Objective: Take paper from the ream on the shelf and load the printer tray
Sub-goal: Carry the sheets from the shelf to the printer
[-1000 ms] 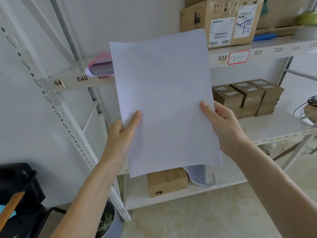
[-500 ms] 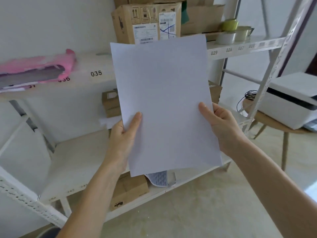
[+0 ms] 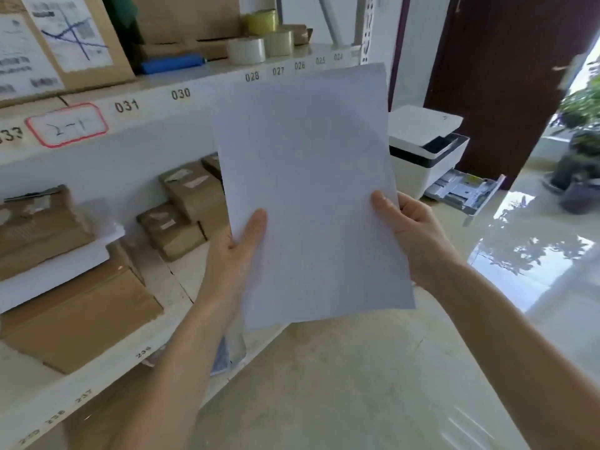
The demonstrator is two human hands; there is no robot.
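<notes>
I hold a white stack of paper (image 3: 311,190) upright in front of me. My left hand (image 3: 240,251) grips its lower left edge, thumb on the front. My right hand (image 3: 412,235) grips its right edge the same way. Beyond the paper, at the right, stands a white printer (image 3: 428,147) with a dark band. Its paper tray (image 3: 464,193) is pulled out toward the floor side and looks empty. An opened ream (image 3: 52,264) with white sheets showing lies on the shelf at the left.
White metal shelving (image 3: 181,102) with numbered labels runs along the left, carrying brown cardboard boxes (image 3: 181,216), tape rolls (image 3: 259,47) and a blue tool. A dark brown door (image 3: 506,76) and a potted plant (image 3: 581,147) stand at the right. Glossy tiled floor (image 3: 357,384) lies ahead.
The view has swung right along the shelving; the pink-wrapped stack has left the frame and the printer with its open tray now sits closer, just beyond the paper. Both hands keep the same grip.
</notes>
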